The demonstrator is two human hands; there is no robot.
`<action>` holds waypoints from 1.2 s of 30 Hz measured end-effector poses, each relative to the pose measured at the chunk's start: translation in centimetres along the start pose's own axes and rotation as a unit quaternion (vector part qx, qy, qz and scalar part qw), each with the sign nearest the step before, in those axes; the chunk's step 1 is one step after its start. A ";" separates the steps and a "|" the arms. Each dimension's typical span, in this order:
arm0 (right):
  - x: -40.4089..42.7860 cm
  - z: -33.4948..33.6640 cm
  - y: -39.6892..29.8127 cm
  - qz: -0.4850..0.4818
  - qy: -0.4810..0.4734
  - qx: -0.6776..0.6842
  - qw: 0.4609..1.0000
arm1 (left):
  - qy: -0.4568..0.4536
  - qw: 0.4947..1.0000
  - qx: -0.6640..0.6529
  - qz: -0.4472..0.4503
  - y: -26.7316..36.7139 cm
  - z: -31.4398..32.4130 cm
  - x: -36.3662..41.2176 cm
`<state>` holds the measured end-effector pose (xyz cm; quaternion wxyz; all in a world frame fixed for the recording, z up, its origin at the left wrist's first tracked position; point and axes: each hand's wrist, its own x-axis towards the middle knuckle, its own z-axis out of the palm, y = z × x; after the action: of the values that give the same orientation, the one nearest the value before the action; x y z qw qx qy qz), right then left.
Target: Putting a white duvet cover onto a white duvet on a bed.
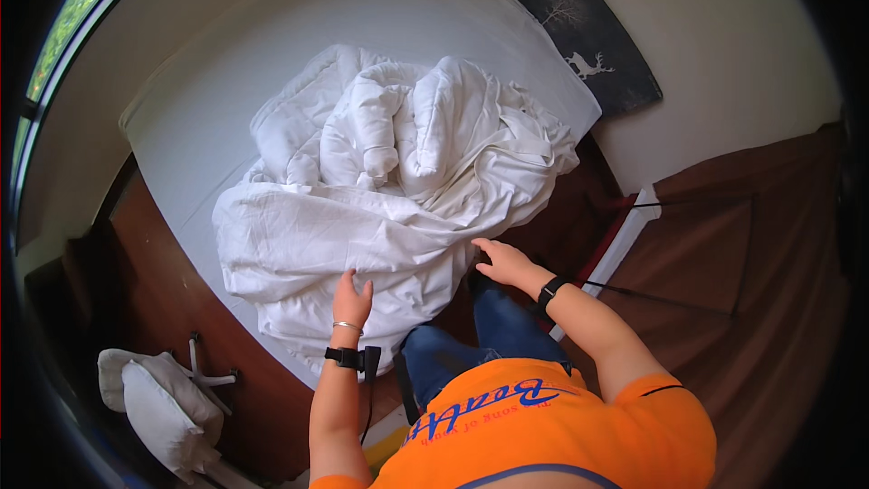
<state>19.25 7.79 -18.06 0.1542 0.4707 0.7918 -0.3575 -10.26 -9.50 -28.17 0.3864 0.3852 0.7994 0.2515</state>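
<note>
A puffy white duvet (370, 119) lies bunched up on the bed (204, 68), which has a pale fitted sheet. In front of it, a thinner white fabric cover (305, 231) spreads in loose folds and hangs over the bed's near edge. My left hand (352, 302) is over the front folds of this cover, thumb apart from the fingers. Whether it touches the cloth cannot be made out. By the cover's right edge is my right hand (504, 262), its thumb and fingers parted with nothing seen between them.
A light-coloured swivel chair (166, 407) stands at the lower left on the reddish-brown floor (159, 231). Brown fabric (733, 251) hangs to the right, beside a white bar (621, 251). Against the wall is a dark panel with deer figures (577, 27). A window (64, 30) is at upper left.
</note>
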 end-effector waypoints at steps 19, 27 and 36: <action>24.5 -9.5 21.5 -0.149 0.106 -0.081 0.980 | 0.027 0.943 -0.267 -0.197 26.3 22.8 -4.5; 26.5 -9.6 22.3 -0.228 0.023 -0.039 0.973 | 0.038 0.951 -0.209 -0.223 31.3 25.0 -6.7; 12.7 -17.3 18.5 -0.223 -0.027 0.117 0.968 | 0.075 0.953 -0.237 -0.171 31.7 22.7 -2.0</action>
<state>30.26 33.72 -21.18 0.0358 0.2877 0.8249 -0.4854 22.29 9.54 -18.21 0.4425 0.1203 0.7975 0.3921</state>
